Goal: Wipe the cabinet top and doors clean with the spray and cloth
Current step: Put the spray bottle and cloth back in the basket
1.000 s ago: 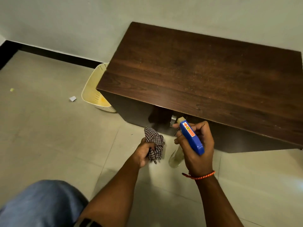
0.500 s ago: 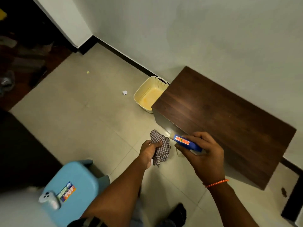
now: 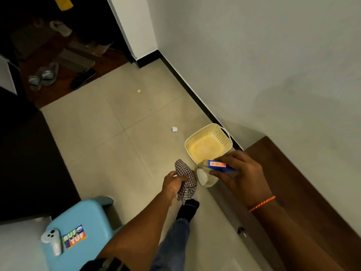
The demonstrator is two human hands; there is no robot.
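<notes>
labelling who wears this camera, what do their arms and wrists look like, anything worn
Both forearms are bare, with no gloves or watch. The right wrist carries a thin orange thread bracelet. On the left arm, a dark sleeve edge shows at the bottom of the frame.

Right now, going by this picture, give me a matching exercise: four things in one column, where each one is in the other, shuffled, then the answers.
1 checked cloth
2 spray bottle
3 yellow basket
4 blue stool

A in the right hand
B on the floor beside the cabinet
C under a white controller
D in the left hand

Pairs: 1-D, 2-A, 3-B, 4-C.
</notes>
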